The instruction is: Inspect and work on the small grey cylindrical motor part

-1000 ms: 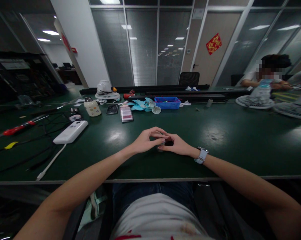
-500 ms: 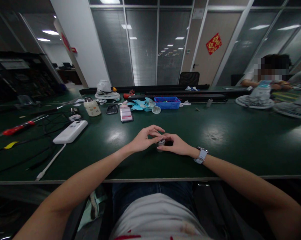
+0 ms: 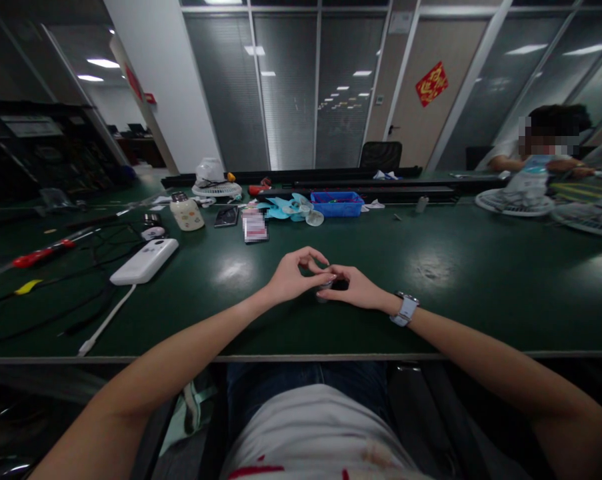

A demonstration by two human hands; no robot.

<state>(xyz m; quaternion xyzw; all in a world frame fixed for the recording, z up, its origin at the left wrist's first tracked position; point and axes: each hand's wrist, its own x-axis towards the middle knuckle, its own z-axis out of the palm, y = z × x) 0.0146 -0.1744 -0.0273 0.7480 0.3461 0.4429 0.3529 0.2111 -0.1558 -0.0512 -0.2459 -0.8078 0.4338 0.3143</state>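
A small grey cylinder point(image 3: 323, 298) stands on the green table point(image 3: 261, 333) in front of me, mostly covered by my fingers. My left hand point(image 3: 301, 275) reaches over its top, with the thumb and fingertips brought together there. Around its right side curl the thumb and fingers of my right hand point(image 3: 355, 288), which has a watch point(image 3: 405, 309) on the wrist. The fingertips of both hands meet at the cylinder. Any smaller part between them is too small to make out.
To the left lie a white power bank point(image 3: 145, 261), cables and a red-handled tool point(image 3: 43, 254). Farther back are a patterned bottle point(image 3: 187, 213), a phone point(image 3: 227, 215), blue fan blades point(image 3: 291, 208) and a blue tray point(image 3: 337, 205). A person sits at the back right.
My left thumb has shifted slightly over the cylinder's top, hiding more of it. My right hand keeps its place around the cylinder. The whole view has moved slightly.
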